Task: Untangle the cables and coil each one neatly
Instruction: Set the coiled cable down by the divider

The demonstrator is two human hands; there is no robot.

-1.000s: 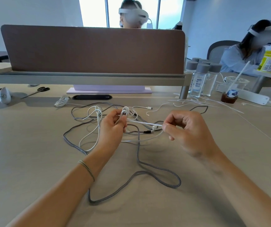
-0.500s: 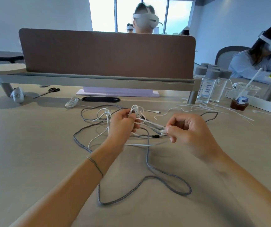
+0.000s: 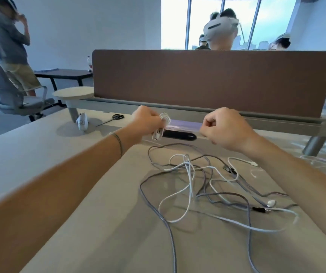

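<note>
White thin cable coil (image 3: 161, 126) sits gripped in the left hand (image 3: 145, 123); the right hand (image 3: 225, 128) is curled, seemingly pinching its taut strand, above tangled grey and white cables (image 3: 207, 186) on the beige bench (image 3: 40, 158).

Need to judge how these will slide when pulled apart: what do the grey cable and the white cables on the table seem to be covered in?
The grey cable looks fabric-braided: a matte, faintly speckled weave shows along it, so it may drag. The loose white cables look like smooth plastic or rubber with a slight sheen, likely slicker. The white bundle gripped in the left hand looks alike, though blurred.
</note>
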